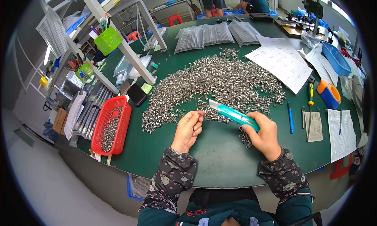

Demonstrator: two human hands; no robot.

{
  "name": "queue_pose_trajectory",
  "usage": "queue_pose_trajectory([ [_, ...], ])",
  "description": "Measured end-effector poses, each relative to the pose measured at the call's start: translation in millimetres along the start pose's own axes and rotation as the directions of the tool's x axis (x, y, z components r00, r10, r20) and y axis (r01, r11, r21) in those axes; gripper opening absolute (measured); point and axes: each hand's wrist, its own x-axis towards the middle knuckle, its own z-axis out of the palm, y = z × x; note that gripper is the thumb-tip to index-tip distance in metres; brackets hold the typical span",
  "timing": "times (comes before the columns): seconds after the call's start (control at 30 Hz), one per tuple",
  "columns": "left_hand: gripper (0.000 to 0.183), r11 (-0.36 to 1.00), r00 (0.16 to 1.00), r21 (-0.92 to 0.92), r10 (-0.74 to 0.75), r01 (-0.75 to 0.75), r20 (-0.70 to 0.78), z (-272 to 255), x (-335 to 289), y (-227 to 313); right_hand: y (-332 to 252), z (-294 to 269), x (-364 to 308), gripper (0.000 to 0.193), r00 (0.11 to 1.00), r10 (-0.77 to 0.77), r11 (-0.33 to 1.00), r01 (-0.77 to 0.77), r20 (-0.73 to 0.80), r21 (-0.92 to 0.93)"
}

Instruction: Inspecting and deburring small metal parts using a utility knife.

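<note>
My right hand (264,135) is closed around a teal utility knife (231,115), its blade out and pointing up and left. To the left, the fingers of my left hand (188,128) pinch a small metal ring (200,113), mostly covered by the fingertips. The blade tip is a short way from that ring, apart from it. Just beyond both hands spreads a large pile of small silvery metal rings (212,79). A small cluster of rings (244,137) lies beside my right hand, partly hidden by it.
A red plastic basket (128,120) with metal pieces stands at the left. Bagged rods (218,34) lie beyond the pile. At right are paper sheets (280,67), a blue pen (290,118), a screwdriver (311,93), an orange-and-blue tape dispenser (329,94) and a blue tray (335,59). Two people are at the back.
</note>
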Motion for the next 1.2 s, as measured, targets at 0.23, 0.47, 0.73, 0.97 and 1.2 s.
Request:
queue_pose_trajectory([
  [0.23, 0.016, 0.999, 1.0, 0.049, 0.01, -0.009, -0.017, 4, 1, 3, 0, 1, 0, 0.024, 0.993, 0.064, 0.997, -0.06, 0.103, -0.048],
  [0.47, 0.014, 0.997, 0.996, -0.01, 0.075, -0.075, 0.045, -4, 3, -1, 6, 4, -2, 0.026, 0.953, 0.19, 0.977, -0.207, 0.235, 0.05],
  [0.73, 0.013, 0.995, 0.997, 0.065, 0.069, -0.07, 0.016, 4, 1, 1, 7, 1, 0, 0.029, 0.893, 0.281, 0.939, -0.332, 0.352, 0.092],
  [0.97, 0.016, 0.979, 0.991, 0.157, 0.121, -0.129, 0.065, 3, 2, -3, 12, 0, 0, 0.028, 0.844, 0.334, 0.907, -0.408, 0.419, 0.1],
  [1.2, 0.015, 0.951, 0.986, 0.26, 0.162, -0.165, 0.032, 6, 0, 1, 2, 0, -1, 0.024, 0.994, 0.066, 0.997, -0.069, 0.085, 0.026],
])
